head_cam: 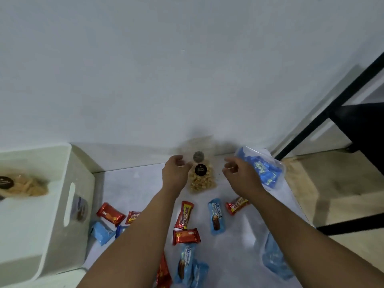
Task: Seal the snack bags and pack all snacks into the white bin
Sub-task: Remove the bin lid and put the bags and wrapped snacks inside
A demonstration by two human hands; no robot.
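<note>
While both bare forearms reach forward over the pale tabletop (133, 183), the left hand (175, 171) hovers at the left side of a clear plastic bag of golden nuts (200, 179), its fingers loosely curled and gripping nothing that can be made out. The right hand (239, 173) hangs just right of that bag, fingers bent and likewise released. The bag stands upright against the white wall (187, 69); its upper part is blurred, and a round black label sits on its front.

Just beyond the right hand, a crinkled transparent bag of blue-wrapped sweets (268, 169) leans near the corner. Another clear bag with blue contents (274, 260) lies flat at the right edge.

Glossy foil bars are scattered nearer the camera: a red wrapper (184, 215) between the forearms, a red bar (186, 236) below it, a light blue wrapper (216, 217) and another red one (236, 204) close to the right forearm, and a red bar (110, 214) to the left.

On the left stands the white bin (62, 204), smooth plastic with rounded corners and a slotted handle. A clear bag of pale crisps (25, 186) lies inside it.
</note>
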